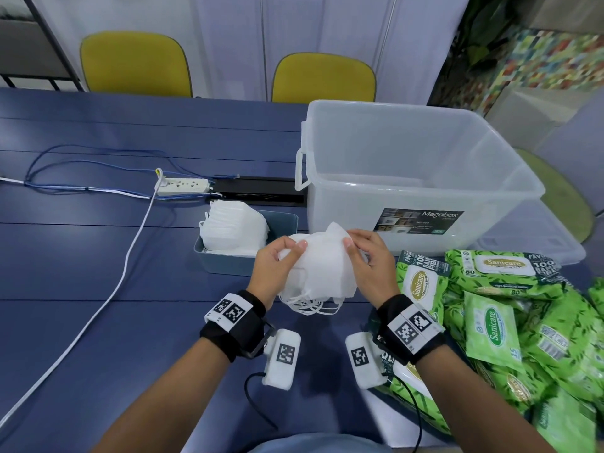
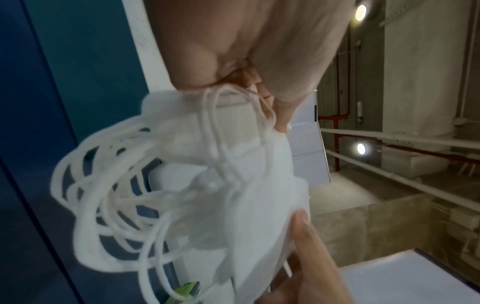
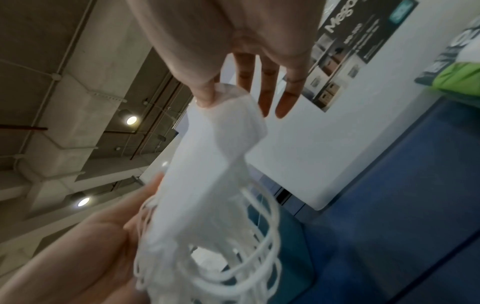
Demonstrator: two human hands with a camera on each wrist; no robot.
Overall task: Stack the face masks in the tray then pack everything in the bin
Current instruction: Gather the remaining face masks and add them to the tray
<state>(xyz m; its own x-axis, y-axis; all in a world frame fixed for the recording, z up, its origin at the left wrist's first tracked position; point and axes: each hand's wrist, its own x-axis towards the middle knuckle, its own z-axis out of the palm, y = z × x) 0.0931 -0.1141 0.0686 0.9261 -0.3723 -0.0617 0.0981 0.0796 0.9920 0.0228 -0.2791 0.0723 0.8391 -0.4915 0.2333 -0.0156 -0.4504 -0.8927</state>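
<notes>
Above the blue surface (image 1: 98,263), just in front of the tray (image 1: 281,223): a bundle of white face masks (image 1: 322,266) held up between both hands. Left hand (image 1: 276,266) clamped on the bundle's left side, thumb on top and fingers curled beneath. Right hand (image 1: 369,259) pinching the upper right corner, thumb and forefinger together on the fabric, the other fingers stretched out straight, as seen from the right wrist. Ear loops (image 1: 310,305) dangling in a tangle under the bundle, clear of the surface.

Behind the left hand: a grey-blue tray, already holding a stack of white masks (image 1: 233,230) leaning toward its left end, right end bare. Right of the tray and just beside it: a clear plastic bin (image 1: 421,152) with a "Megabox" label, lid off, white handle on its left wall. Contents hard to tell through the frosted sides.

Right of the hands: a heap of green Sanicare wipe packs (image 1: 510,308), overlapping, some resting on a pale flat panel (image 1: 536,237) beside the bin.

Farther left: a white power strip (image 1: 183,186) with white and blue cables (image 1: 98,168) trailing over the surface. Beyond the far edge: two yellow chairs (image 1: 135,62).

Black straps with printed markers (image 1: 228,310) on both wrists.
</notes>
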